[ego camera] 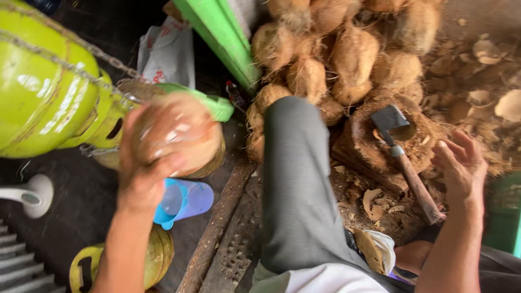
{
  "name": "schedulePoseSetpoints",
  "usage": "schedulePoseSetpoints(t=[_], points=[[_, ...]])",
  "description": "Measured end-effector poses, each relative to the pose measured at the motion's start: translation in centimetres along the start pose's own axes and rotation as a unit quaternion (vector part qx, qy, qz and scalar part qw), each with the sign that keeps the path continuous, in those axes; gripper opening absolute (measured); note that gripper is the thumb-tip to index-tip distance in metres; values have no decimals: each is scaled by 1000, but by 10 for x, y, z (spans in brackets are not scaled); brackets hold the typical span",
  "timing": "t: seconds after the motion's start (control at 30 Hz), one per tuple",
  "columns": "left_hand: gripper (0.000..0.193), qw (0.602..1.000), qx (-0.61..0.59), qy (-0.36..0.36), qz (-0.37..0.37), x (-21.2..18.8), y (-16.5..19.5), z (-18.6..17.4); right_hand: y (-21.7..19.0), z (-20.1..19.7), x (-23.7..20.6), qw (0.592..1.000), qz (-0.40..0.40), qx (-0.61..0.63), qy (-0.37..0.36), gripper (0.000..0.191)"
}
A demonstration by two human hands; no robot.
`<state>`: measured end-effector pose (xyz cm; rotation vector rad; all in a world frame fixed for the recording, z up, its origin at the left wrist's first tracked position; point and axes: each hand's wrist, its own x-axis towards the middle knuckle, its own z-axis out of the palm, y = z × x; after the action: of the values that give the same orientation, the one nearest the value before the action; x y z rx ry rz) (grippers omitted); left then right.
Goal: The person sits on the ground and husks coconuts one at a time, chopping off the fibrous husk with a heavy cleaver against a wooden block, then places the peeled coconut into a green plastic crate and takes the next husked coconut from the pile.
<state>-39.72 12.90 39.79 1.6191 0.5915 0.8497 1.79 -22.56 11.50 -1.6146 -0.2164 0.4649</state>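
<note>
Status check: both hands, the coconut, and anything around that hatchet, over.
Left hand grips coconut, raised. Right hand open, empty, just right of hatchet. Hatchet blade sits in stump. Own leg lies between the hands.

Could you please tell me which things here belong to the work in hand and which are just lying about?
In use:
- left hand holding a husked coconut
- right hand open, near the hatchet
- chopping stump
- coconut pile

Lying about:
- green gas cylinder
- blue cup
- white bag

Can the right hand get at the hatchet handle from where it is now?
Probably yes: the right hand is open beside the hatchet, whose handle leans off the stump with nothing covering it.
</note>
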Motion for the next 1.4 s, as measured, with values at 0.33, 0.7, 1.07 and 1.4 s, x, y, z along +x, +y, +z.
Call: schedulePoseSetpoints(t=[0.33, 0.7, 1.07, 1.4], points=[[97, 739, 618, 238, -126, -140, -145, -148, 33, 5, 11, 991, -19, -121, -56, 49], [101, 535, 834, 12, -138, -161, -261, -207, 43, -4, 5, 987, -20, -156, -38, 53], [106, 536, 818, -67, -195, -161, -282, -219, 81, -1, 12, 978, -6, -205, -41, 55], [92, 618, 734, -65, -272, -151, -290, -256, 97, 15, 6, 888, 33, -458, 0, 81]])
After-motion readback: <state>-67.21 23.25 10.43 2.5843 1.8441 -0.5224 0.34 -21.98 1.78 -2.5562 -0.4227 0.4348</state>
